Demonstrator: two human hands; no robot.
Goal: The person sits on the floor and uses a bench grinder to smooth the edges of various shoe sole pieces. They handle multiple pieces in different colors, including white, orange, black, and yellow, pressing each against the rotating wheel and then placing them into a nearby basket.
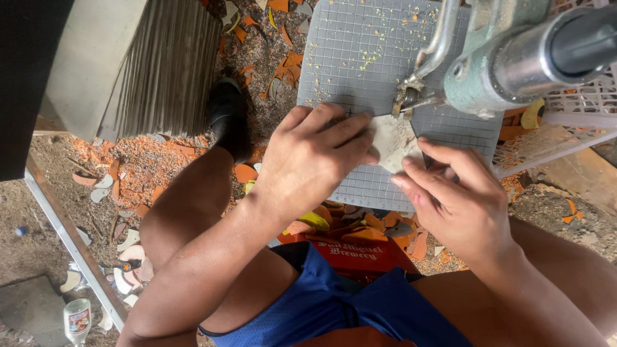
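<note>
Both my hands are on a flat whitish piece (393, 142) that's lying on the grey gridded saw table (360, 58). My left hand (308, 160) is laid over its left edge, fingers stretched out and close together, pressing it flat against the grid. My right hand (459, 193) comes in from the other side, fingertips pushing on the right and lower edge of the piece — fingers bent a bit, not wrapped around anything. So neither hand is really pinching; it's pressed between the two of them and down onto the table.

The top corner of the piece sits right at the blade tip (406, 97) of the green machine arm (508, 54), which hangs over the table from the upper right. I can't tell if the blade is actually touching the piece or just beside it. Yellowish dust is scattered across the grid above my hands.

Below the table edge there's a red plastic crate (360, 252) full of orange and yellow offcuts (350, 226), just between my knees. The ground to my left is covered in orange and white scraps (138, 170), my black shoe (229, 115) is planted in the middle of them, and a small bottle (78, 321) lies near the bottom left corner.
</note>
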